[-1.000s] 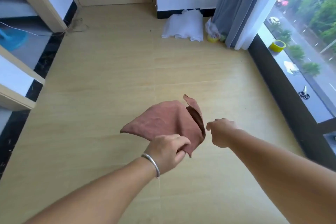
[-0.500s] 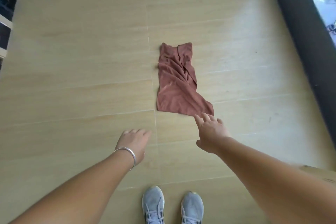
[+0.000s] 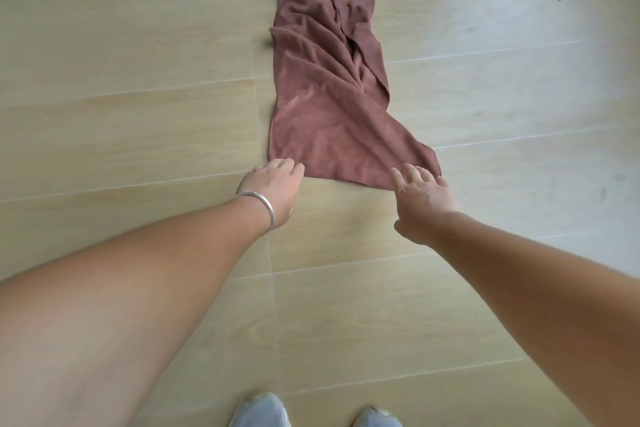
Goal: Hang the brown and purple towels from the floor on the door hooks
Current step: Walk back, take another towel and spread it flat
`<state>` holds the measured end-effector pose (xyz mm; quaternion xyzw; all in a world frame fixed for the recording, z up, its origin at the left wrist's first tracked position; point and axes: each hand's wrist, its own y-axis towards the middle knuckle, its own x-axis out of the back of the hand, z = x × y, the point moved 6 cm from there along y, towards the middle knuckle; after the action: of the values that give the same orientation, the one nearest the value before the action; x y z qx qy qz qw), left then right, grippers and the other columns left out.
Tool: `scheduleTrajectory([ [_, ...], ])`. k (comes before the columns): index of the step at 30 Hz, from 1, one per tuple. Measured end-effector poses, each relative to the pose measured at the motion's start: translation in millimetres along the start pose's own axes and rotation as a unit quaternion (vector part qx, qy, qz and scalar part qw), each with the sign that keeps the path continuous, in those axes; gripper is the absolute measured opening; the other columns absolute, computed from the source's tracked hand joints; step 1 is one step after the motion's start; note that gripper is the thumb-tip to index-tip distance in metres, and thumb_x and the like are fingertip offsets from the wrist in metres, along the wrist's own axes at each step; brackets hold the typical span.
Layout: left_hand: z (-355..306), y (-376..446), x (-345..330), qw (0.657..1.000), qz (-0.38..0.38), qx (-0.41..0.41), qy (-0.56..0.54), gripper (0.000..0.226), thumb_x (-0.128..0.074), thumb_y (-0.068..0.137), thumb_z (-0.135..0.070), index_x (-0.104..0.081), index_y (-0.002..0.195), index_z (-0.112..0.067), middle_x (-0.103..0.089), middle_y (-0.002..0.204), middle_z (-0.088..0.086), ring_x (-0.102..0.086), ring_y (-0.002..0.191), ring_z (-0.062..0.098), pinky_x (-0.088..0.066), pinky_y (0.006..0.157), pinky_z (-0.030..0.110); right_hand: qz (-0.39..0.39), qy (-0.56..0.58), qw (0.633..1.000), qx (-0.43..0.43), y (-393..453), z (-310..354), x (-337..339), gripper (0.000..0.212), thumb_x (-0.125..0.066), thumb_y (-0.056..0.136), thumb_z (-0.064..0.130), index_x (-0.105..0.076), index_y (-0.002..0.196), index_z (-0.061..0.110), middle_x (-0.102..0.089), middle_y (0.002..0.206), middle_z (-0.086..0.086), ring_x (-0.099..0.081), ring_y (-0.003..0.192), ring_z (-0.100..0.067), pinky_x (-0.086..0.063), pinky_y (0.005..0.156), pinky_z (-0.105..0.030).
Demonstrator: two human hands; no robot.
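Note:
A brown towel (image 3: 329, 87) lies crumpled lengthwise on the pale wooden floor, stretching away from me. My left hand (image 3: 273, 187), with a silver bangle on its wrist, reaches down with relaxed fingers at the towel's near left corner. My right hand (image 3: 420, 199) has its fingers spread right at the near right corner. Neither hand grips the cloth. No purple towel and no door hooks are in view.
The wooden plank floor (image 3: 138, 114) fills the whole view. The toes of my grey shoes (image 3: 258, 412) show at the bottom edge, well short of the towel.
One second ago my left hand held the brown towel in the air; it was dropped onto the floor. Since half a second ago both open hands have moved down to its near edge.

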<state>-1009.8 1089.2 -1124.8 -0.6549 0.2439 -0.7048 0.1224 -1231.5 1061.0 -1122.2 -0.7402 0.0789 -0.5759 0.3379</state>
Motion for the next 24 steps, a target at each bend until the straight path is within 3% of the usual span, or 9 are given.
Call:
scheduleTrajectory([
  [4,7,61,-29,0.999,-0.037,-0.003,0.012,0.058,-0.061,0.08,-0.009,-0.037,0.132,-0.014,-0.039,0.132,0.006,-0.041,0.122,0.026,-0.04,0.095,0.036,-0.035,0.018,0.999,-0.001,48,-9,-33,0.063,-0.061,0.079,0.007,-0.031,0.134,0.016,-0.034,0.132,-0.007,-0.041,0.116,-0.028,-0.049,0.086,-0.038],
  [7,12,79,-33,0.995,-0.098,0.016,0.008,0.053,-0.054,0.076,0.006,-0.041,0.124,-0.013,-0.041,0.123,0.01,-0.043,0.109,0.031,-0.043,0.078,0.039,-0.106,0.023,0.994,0.002,63,-12,-38,0.049,-0.052,0.08,-0.003,-0.038,0.124,0.014,-0.037,0.121,-0.01,-0.044,0.104,-0.03,-0.051,0.076,-0.039],
  [10,11,64,-39,0.994,-0.103,0.02,0.008,0.044,-0.046,0.08,0.01,-0.044,0.118,-0.012,-0.045,0.115,0.011,-0.049,0.099,0.031,-0.035,0.064,0.039,-0.097,0.025,0.995,0.011,53,-13,-43,0.04,-0.049,0.083,-0.003,-0.043,0.119,0.013,-0.043,0.116,-0.009,-0.048,0.101,-0.029,-0.048,0.075,-0.037],
  [16,5,-64,-85,0.995,0.088,0.047,-0.029,0.037,-0.041,0.08,0.006,-0.045,0.107,-0.017,-0.058,0.109,0.005,-0.054,0.103,0.027,-0.037,0.068,0.035,0.013,0.014,0.999,0.037,-38,23,-56,0.033,-0.043,0.087,0.001,-0.055,0.115,0.015,-0.061,0.112,-0.004,-0.052,0.111,-0.027,-0.046,0.079,-0.033],
  [20,-3,-168,-94,0.974,0.218,0.049,-0.037,0.032,-0.045,0.084,-0.006,-0.058,0.112,-0.017,-0.061,0.115,0.004,-0.056,0.11,0.027,-0.046,0.082,0.035,0.136,0.031,0.988,0.067,-128,57,-66,0.04,-0.041,0.086,0.0,-0.063,0.115,0.018,-0.065,0.113,-0.006,-0.055,0.112,-0.028,-0.051,0.086,-0.037],
  [24,-2,-237,-60,0.968,0.238,0.047,-0.062,0.029,-0.042,0.085,-0.017,-0.063,0.106,-0.019,-0.062,0.113,0.003,-0.058,0.108,0.027,-0.044,0.079,0.034,0.169,-0.026,0.979,0.109,-193,71,-39,0.037,-0.04,0.087,0.012,-0.066,0.111,0.023,-0.066,0.113,-0.003,-0.054,0.111,-0.025,-0.042,0.085,-0.034],
])
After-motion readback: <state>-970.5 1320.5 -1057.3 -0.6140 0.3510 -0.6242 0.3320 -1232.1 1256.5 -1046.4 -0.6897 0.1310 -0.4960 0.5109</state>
